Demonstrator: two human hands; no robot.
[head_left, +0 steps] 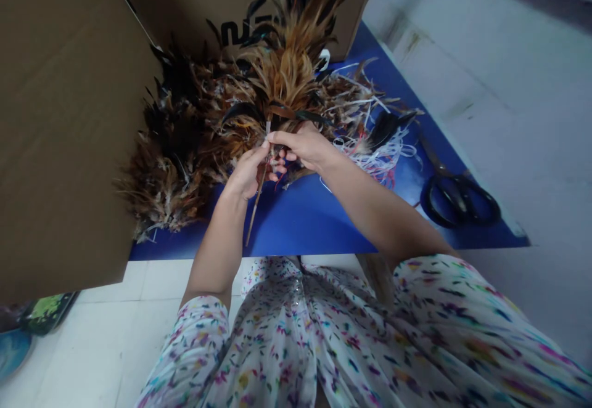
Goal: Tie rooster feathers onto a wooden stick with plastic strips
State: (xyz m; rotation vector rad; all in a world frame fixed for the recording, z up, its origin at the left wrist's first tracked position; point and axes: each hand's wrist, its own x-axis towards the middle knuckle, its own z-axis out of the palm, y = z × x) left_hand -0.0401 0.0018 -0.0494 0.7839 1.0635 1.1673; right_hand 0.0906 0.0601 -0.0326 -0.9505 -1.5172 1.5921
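A feather duster (289, 66) of golden-brown and black feathers on a thin stick (256, 214) is between my hands, feathers pointing away from me. My left hand (250, 171) closes round the stick just below the feathers. From the other side, my right hand (309, 145) pinches the same spot, its thumb meeting my left thumb at a pale band on the stick. Some fingers of both hands are hidden behind. A bit of red string shows beneath them. Loose brown feathers (171, 192) lie heaped behind and left of my hands.
Cardboard boxes (60, 118) wall off the left and back of the blue tabletop (305, 229). White and red strings (383, 155) lie tangled right of my hands, under a dark feather tuft. Black-handled scissors (457, 198) rest near the table's right edge, beside a pale wall (518, 100).
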